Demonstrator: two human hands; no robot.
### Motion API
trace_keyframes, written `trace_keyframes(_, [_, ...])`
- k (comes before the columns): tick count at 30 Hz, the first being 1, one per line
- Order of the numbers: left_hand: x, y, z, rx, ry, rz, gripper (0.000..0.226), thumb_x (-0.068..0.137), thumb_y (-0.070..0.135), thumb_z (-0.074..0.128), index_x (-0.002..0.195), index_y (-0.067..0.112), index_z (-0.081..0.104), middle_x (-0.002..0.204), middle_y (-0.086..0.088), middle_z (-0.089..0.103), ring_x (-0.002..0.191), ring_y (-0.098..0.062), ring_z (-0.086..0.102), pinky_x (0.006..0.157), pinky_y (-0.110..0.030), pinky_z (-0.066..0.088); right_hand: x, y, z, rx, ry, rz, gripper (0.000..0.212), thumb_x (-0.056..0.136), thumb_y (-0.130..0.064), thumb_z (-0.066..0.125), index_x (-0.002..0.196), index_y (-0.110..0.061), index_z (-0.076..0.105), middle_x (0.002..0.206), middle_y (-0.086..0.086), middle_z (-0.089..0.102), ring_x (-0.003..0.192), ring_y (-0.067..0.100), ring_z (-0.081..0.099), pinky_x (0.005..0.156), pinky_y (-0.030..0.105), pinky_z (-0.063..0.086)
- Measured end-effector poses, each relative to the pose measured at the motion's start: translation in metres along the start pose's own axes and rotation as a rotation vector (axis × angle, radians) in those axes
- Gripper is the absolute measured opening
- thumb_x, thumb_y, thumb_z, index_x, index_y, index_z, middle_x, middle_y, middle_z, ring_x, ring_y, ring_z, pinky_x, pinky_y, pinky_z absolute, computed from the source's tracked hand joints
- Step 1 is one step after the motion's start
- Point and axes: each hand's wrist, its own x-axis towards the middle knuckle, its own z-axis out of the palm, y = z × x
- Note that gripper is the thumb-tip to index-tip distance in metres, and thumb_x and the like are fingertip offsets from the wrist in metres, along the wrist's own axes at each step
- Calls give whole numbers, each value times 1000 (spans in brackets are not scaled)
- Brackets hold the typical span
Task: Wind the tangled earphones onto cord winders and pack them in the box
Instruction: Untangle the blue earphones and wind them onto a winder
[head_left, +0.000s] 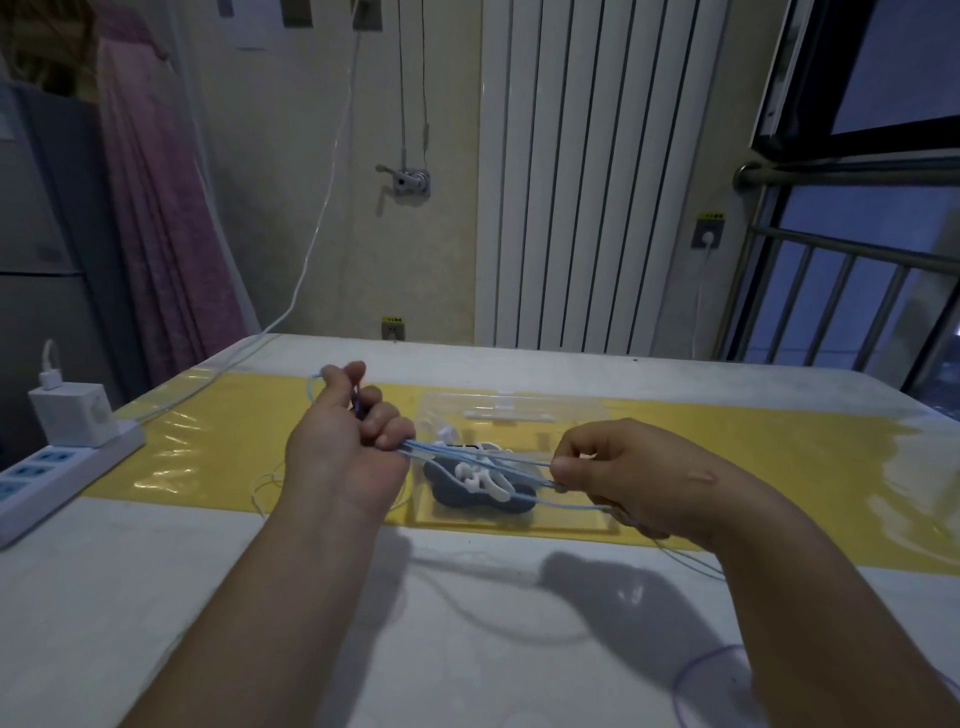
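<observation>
Both hands hover above the tabletop (156, 597), pulling several strands of a light blue earphone cord (478, 457) taut between them. Left hand (345, 441) is clenched around the cord's bundled end, a small dark piece showing between its fingers; right hand (631, 475) pinches the strands between thumb and fingertips. Directly beneath the cord, a clear plastic box (566, 415) lies on a yellow mat (234, 441). Inside the box rests a grey winder (467, 496) wrapped with white earphones (480, 478). Left of the box sits a white power strip (52, 473) with a charger plugged in.
</observation>
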Motion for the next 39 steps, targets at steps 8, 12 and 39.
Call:
trace_keyframes(8, [-14,-12,3,376,-228,-134,54,93,62,40,58,22,31,54,4,31,37,-8,18,38,-14,11,4,-7,-1,130,244,-44,27,96,-11,49,83,-12,73,37,-20,45,36,-1,37,41,14,26])
trace_keyframes(12, [-24,-19,4,468,-391,-302,53,88,60,47,57,19,34,57,-1,34,39,-9,18,44,-16,8,6,-12,7,175,382,-104,32,92,-18,52,65,-12,68,33,-16,40,31,2,35,47,23,23])
trace_keyframes(39, [-34,-32,1,565,-692,-240,18,87,20,50,76,5,50,71,-11,53,57,-21,52,58,-32,50,17,-15,23,784,488,-204,30,103,-18,42,75,-12,52,49,-5,35,40,11,27,40,22,22])
